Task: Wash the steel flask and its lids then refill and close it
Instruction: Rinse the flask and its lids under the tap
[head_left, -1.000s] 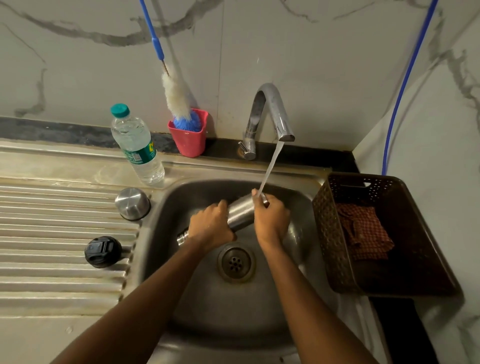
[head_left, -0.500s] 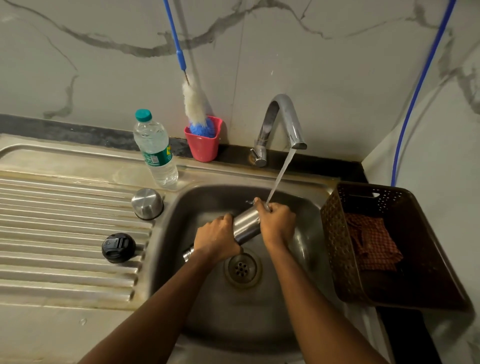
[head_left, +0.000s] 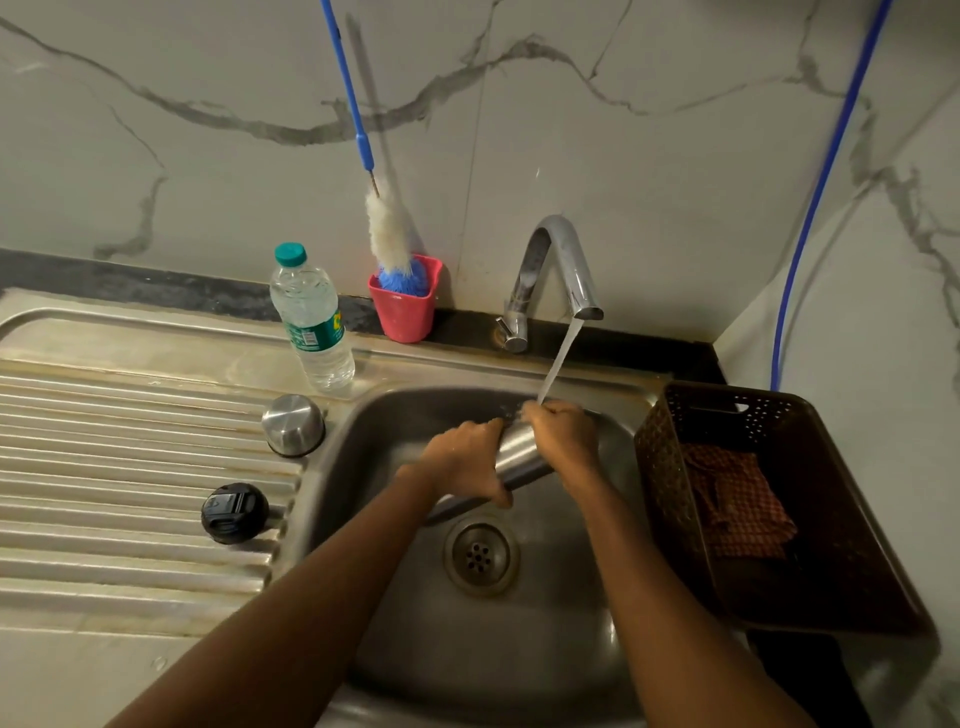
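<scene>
Since last frame my left hand (head_left: 462, 460) slid up the flask (head_left: 519, 452) toward my right hand (head_left: 563, 441); both gripped it under the tap (head_left: 558, 270).

Drainboard (head_left: 130, 374) left of the basin (head_left: 405, 415): steel lid (head_left: 293, 425) just beside the basin, black lid (head_left: 235, 513) farther left, bottle (head_left: 311, 317) behind-left. Basket (head_left: 670, 467) on its right.

the left hand (head_left: 462, 457) is bare from the fingers back across the wrist, and the left forearm (head_left: 311, 613) behind it is uncovered as far as the view reaches. the right hand (head_left: 563, 439) and right forearm (head_left: 675, 613) are the same, bare skin back from the fingers. the fingertips are blurred.
</scene>
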